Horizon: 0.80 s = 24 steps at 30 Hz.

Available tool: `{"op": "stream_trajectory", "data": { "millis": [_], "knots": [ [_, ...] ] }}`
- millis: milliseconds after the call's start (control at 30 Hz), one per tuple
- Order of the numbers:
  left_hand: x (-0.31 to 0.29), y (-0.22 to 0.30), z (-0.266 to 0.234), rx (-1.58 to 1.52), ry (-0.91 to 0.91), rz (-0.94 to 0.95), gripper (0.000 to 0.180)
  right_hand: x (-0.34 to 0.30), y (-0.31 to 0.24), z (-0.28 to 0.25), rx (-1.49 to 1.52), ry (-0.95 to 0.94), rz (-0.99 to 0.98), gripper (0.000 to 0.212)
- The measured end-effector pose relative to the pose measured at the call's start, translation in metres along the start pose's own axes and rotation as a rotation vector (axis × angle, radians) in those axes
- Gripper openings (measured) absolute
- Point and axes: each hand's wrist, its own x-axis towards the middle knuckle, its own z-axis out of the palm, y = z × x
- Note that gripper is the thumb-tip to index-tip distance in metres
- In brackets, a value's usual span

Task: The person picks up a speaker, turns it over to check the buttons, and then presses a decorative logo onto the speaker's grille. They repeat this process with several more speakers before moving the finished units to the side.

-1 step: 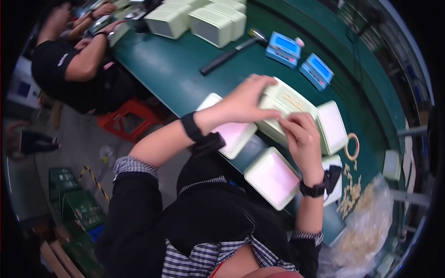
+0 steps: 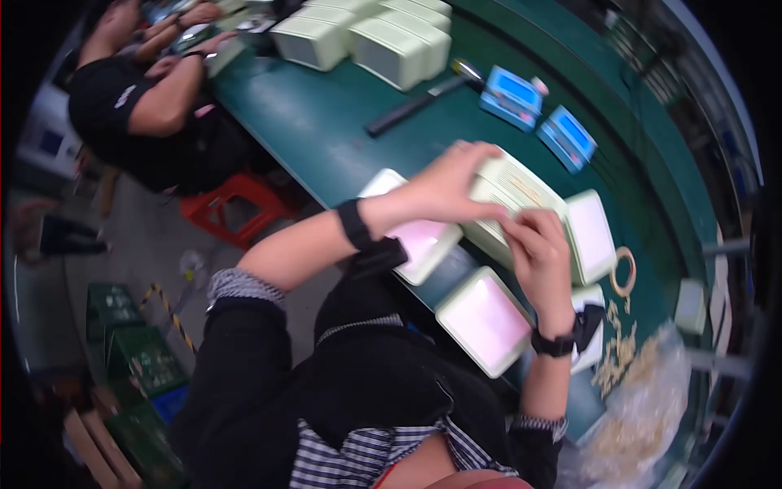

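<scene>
A pale green slatted box (image 2: 509, 183) stands on the green table before me, with thin tan strips (image 2: 528, 192) lying across its top. My left hand (image 2: 440, 187) spans its left end, fingers at the far edge and thumb at the near edge. At that near edge my right hand (image 2: 539, 244) has thumb and fingertips pinched together, close to the left thumb; what lies in the pinch is too small to make out. Shallow pale trays or covers with pinkish-white faces (image 2: 486, 320) lie near me, another (image 2: 423, 244) under my left wrist. A similar panel (image 2: 590, 236) leans at the box's right end.
Beyond lie a black-handled hammer (image 2: 419, 106) and two blue devices with screens (image 2: 511, 91). More pale boxes (image 2: 399, 49) stand at the back left. A tape roll (image 2: 625, 271), loose tan strips (image 2: 617, 359) and a clear bag (image 2: 643, 407) are right. A co-worker (image 2: 151, 114) sits left.
The whole view has shifted a little, so the table and things appear slightly lower and to the right. Both hands stay at the same places on the box.
</scene>
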Motion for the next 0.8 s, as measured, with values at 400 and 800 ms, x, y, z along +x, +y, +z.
{"op": "stream_trajectory", "data": {
  "millis": [400,800],
  "knots": [
    [0.015,0.005,0.013,-0.301,-0.148,-0.207,0.115,-0.032,0.033,-0.003,0.354,0.116,0.398,0.038],
    [0.026,0.032,0.018,-0.242,-0.224,-0.582,0.136,-0.032,0.023,0.013,0.919,0.306,0.709,0.086]
  ]
}}
